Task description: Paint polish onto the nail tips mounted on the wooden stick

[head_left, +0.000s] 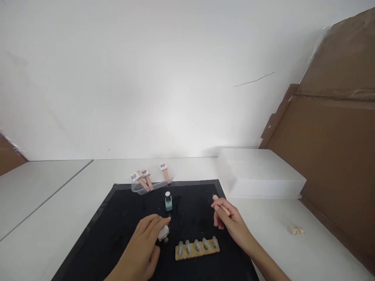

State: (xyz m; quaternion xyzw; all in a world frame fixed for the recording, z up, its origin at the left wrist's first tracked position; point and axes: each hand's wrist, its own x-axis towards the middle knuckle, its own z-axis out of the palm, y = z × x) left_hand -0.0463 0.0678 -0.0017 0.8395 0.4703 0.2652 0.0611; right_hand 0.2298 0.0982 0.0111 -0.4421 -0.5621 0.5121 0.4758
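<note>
My right hand [227,216] pinches a pink nail polish cap [222,205] with its thin brush pointing up and left. In my left hand [148,238] is a small nail polish bottle [163,233] with a white label, tilted with its neck toward me; the fingers partly cover it. Just beyond this hand stands a teal bottle [168,203] with a dark neck and white top. Nearer to me, between both hands, lies a yellowish strip [191,254] with several clear nail tips standing along it.
At the back edge of the black mat [117,218], a clear plastic tray [142,191] holds several pink-capped polish bottles [165,173]. A white box-like block [263,171] stands at back right. Small cream-coloured pieces [295,230] lie on the right tabletop. Brown cardboard [336,156] rises beyond them.
</note>
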